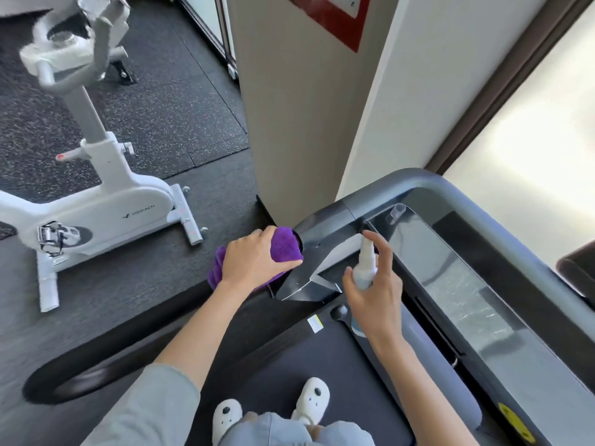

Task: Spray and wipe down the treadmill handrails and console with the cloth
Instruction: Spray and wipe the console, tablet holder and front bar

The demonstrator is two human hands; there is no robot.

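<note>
Now left hand (254,259) grips cloth (283,247) on handrail (309,233) end, left of console (450,272); right hand (375,284) holds spray bottle (365,265) upright, nozzle toward console, nearer it.

The cloth (285,247) is bright purple, and the spray bottle (365,267) is white. The exercise bike (106,201) is white too, and it stands on a black floor (154,101) with tiny light speckles. The slippers (310,400) are white with black spots.
</note>
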